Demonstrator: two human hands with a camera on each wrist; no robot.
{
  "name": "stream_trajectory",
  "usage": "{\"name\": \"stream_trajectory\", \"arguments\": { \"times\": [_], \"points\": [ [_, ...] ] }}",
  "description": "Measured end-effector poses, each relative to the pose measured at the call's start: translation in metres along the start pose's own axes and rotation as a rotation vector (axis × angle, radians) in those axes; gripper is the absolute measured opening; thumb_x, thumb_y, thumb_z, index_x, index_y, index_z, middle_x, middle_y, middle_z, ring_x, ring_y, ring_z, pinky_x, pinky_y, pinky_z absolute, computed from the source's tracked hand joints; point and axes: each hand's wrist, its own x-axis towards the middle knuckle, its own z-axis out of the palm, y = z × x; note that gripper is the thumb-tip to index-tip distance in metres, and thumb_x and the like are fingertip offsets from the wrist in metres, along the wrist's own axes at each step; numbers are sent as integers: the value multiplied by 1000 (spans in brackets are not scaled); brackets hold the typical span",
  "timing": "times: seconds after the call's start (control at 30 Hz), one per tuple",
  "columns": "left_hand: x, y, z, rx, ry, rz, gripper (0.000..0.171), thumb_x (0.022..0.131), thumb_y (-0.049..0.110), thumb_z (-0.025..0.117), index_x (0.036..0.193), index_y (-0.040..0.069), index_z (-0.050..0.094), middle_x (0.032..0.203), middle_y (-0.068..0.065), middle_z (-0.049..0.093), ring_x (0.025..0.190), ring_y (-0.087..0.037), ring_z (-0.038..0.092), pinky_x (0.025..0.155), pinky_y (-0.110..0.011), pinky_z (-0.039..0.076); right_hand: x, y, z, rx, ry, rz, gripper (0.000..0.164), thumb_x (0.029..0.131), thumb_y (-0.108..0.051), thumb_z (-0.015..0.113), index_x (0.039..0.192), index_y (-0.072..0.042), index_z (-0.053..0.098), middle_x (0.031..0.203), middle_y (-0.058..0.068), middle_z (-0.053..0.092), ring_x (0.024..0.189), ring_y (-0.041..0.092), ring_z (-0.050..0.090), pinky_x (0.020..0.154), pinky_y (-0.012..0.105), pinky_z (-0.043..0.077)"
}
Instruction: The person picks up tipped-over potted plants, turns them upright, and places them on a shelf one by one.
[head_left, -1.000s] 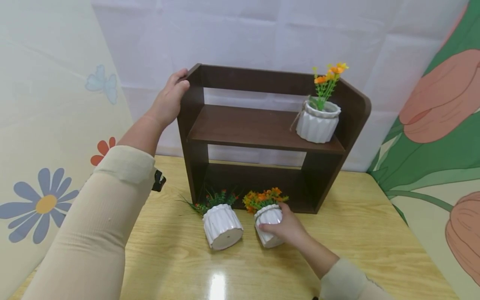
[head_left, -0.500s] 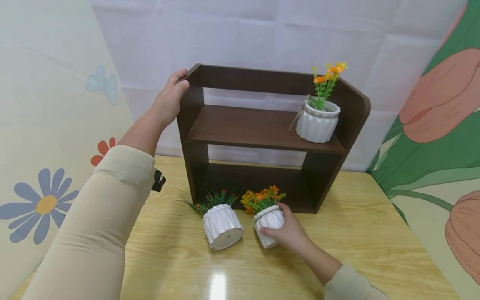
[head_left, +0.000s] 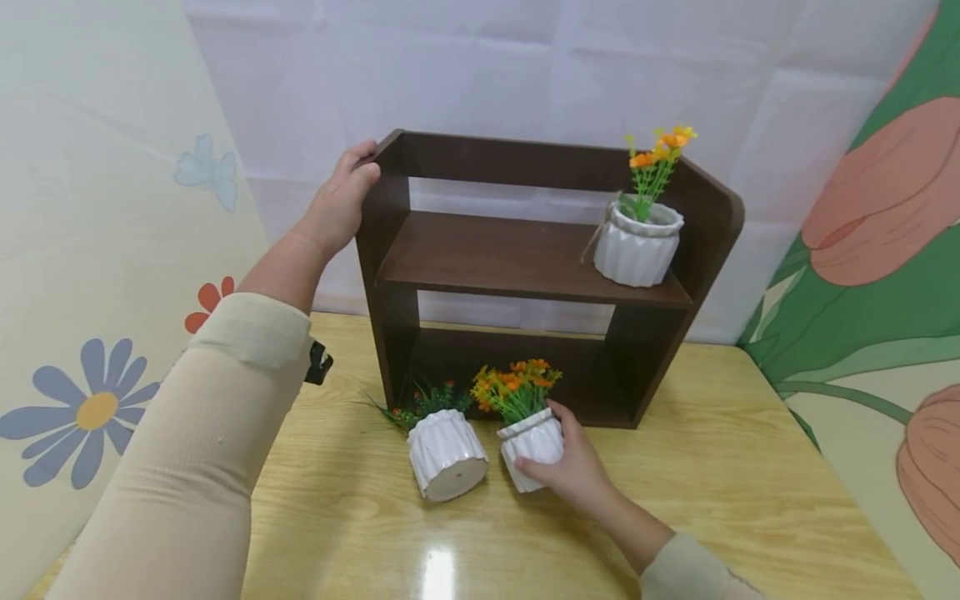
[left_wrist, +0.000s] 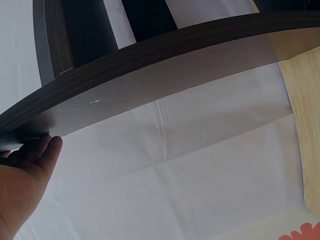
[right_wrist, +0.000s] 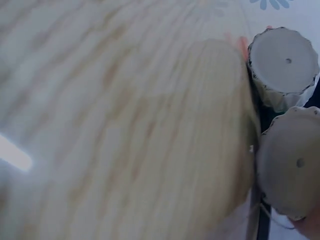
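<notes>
Staged tabletop corner from where I stand; home or studio, can't tell. Signs: glossy wood-grain table (head_left: 750, 467), creased white sheet (head_left: 480, 67) behind, flower-printed left panel (head_left: 82, 225), tulip-patterned right panel (head_left: 870, 200), dark two-tier shelf (head_left: 487, 254), white flower pots (head_left: 636, 257).

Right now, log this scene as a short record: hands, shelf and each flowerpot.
Left hand: holds the top of the shelf's left side panel
Right hand: grips the held pot
Shelf: dark brown, two levels, standing on the wooden table
Held pot: white, tilted, orange flowers; table contact unclear
Upper pot: white, upright, right end of upper level
Tipped pot: white, base facing the head camera
</notes>
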Motion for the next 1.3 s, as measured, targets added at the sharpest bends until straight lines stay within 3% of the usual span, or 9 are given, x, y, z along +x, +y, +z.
{"name": "stream_trajectory", "arguments": {
  "times": [0.3, 0.47, 0.87, 1.1, 1.3],
  "points": [
    [0, 0, 0, -9, -3, 1, 60, 101, 41, 23, 158, 24, 14, 158, -13, 25, 134, -30, 33, 114, -45, 22, 3, 12, -2, 54, -45, -91, 102, 65, -19, 90, 149, -15, 32, 132, 19, 53, 97, 22, 59, 80, 33, 51],
    [0, -1, 1, -6, -9, 6, 60, 101, 41, 22, 158, 24, 12, 158, -13, 24, 134, -31, 32, 114, -46, 22, 1, 16, -8, 72, -91, -85, 105, 65, -17, 91, 150, -19, 30, 130, 20, 54, 97, 23, 60, 78, 33, 51],
    [0, -1, 0, 5, -5, 3, 59, 101, 43, 22, 158, 26, 13, 159, -13, 25, 135, -31, 32, 115, -47, 21, -7, 20, -22, 28, -161, -140, 103, 67, -19, 89, 149, -16, 28, 147, 20, 43, 125, 34, 49, 97, 45, 44],
    [0, 0, 1, -7, -9, 2, 59, 101, 42, 22, 158, 25, 13, 158, -13, 25, 134, -31, 32, 114, -46, 22, -12, 25, -29, 31, -186, -136, 103, 68, -16, 86, 151, -17, 25, 149, 23, 40, 130, 40, 46, 97, 46, 45],
    [-1, 0, 0, -14, -10, 6, 60, 101, 42, 22, 158, 25, 13, 158, -14, 25, 135, -30, 32, 115, -46, 21, -14, 30, -33, 11, -192, -128, 107, 67, -14, 85, 153, -18, 21, 149, 25, 39, 133, 44, 42, 102, 56, 40]
  ]
}}
